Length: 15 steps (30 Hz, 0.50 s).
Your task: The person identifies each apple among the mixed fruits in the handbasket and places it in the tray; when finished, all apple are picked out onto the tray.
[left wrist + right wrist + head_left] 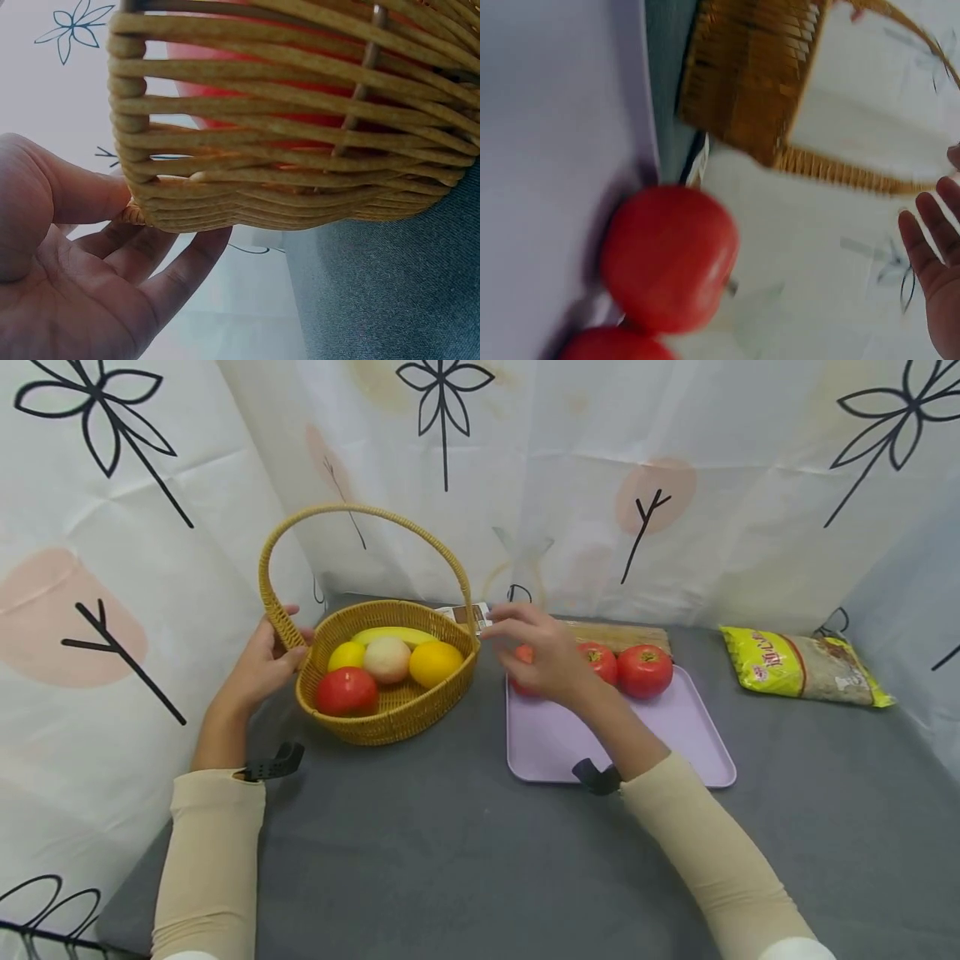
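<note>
My left hand [258,664] grips the left end of the wicker basket [408,722], its thumb and fingers around the rim where the handle [360,510] joins. Inside the basket lie a red apple [347,692], a yellow lemon [346,656], a pale peach [387,660], an orange [436,664] and a banana [397,634]. My right hand [543,656], fingers spread and slightly bent, hovers just right of the handle's right end and holds nothing. Beneath it, red apples [645,671] sit along the back of a lilac tray [547,752]; the hand partly hides one.
Behind the tray lies a light brown flat pack [622,635]. A yellow food packet [806,667] is at the far right of the grey table [420,852]. A patterned white curtain [562,460] closes off the back and sides. A small printed card [457,612] shows behind the basket.
</note>
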{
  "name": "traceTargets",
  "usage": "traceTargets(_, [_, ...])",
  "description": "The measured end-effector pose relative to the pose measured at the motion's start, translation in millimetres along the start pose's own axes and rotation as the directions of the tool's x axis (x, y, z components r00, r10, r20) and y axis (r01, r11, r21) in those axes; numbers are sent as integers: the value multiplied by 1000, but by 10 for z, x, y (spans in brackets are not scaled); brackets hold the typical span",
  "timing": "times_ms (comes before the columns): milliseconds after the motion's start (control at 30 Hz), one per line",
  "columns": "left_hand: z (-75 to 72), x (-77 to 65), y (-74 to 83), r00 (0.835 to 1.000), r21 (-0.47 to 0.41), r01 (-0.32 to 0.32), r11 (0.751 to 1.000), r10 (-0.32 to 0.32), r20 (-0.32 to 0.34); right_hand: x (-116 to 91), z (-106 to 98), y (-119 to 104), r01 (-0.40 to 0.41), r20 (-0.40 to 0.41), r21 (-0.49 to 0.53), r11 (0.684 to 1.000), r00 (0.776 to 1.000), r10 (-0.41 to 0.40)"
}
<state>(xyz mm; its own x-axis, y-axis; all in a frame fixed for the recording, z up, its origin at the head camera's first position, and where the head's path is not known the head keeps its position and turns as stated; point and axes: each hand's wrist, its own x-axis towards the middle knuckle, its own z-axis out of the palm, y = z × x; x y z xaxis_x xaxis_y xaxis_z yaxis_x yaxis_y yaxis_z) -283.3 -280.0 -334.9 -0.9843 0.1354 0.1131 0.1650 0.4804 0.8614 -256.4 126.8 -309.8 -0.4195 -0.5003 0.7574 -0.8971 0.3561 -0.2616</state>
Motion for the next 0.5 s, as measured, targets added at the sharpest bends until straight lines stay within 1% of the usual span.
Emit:
traceTargets(33, [-3, 5, -2, 1000, 2, 0, 1000, 0, 1, 81, 86, -22, 59, 32, 10, 998, 998, -59])
traceTargets(100, [-14, 13, -3, 1000, 10, -4, 1000, 4, 0, 239, 266, -61, 157, 100, 28, 987, 982, -159])
traceTargets(167, [-29, 15, 1, 1000, 18, -8, 1000, 8, -3, 385, 456, -97, 207, 177, 67, 976, 960, -216])
traceTargets(233, [-42, 8, 8, 1000, 23, -13, 1000, 13, -6, 514, 663, -125, 217, 254, 106, 970, 937, -238])
traceTargets(300, [-48, 0, 6, 1000, 23, -21, 1000, 21, -7, 618, 852, -160, 188, 361, 120, 975, 906, -219])
traceTargets(333, [-46, -3, 4, 1000, 21, -21, 1000, 21, -6, 665, 938, -181, 168, 422, 117, 979, 884, -202])
traceTargets(400, [-37, -8, 1, 1000, 12, -22, 1000, 22, -4, 756, 1090, -217, 144, 536, 105, 984, 825, -178])
traceTargets(467, [-25, -5, -3, 1000, 3, -26, 1000, 26, -2, 843, 1198, -256, 130, 640, 76, 989, 754, -148])
traceTargets(500, [-18, -5, 1, 1000, 1, -25, 1000, 25, -2, 884, 1243, -267, 109, 680, 70, 992, 722, -127])
